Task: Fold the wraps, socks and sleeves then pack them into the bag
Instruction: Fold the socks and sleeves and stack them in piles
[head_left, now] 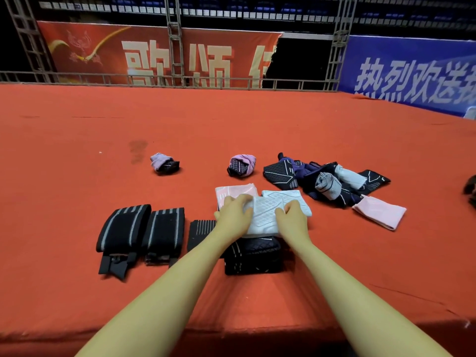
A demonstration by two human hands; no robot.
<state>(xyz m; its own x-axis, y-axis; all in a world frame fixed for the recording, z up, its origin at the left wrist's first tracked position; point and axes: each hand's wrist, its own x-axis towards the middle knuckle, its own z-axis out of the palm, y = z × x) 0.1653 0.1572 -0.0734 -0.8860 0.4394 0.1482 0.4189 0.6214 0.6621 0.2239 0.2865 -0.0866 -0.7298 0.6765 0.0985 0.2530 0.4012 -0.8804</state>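
Note:
A folded white patterned sleeve (265,215) lies on the red surface, and both hands are on it. My left hand (235,215) covers its left edge with curled fingers; my right hand (292,215) grips its right edge. Behind it lie a folded pale pink sleeve (235,190) and a white one (288,195). A folded black sleeve (253,255) sits just below the hands. Two folded black wraps with grey stripes (123,228) (164,229) and a smaller black wrap (199,231) lie to the left. No bag is in view.
Two rolled purple-and-black socks (163,163) (242,164) sit farther back. A loose heap of dark sleeves and socks (327,181) lies at the right, with a folded pink piece (378,211) beside it. The platform's front edge (231,328) runs beneath my forearms. Railings and banners stand behind.

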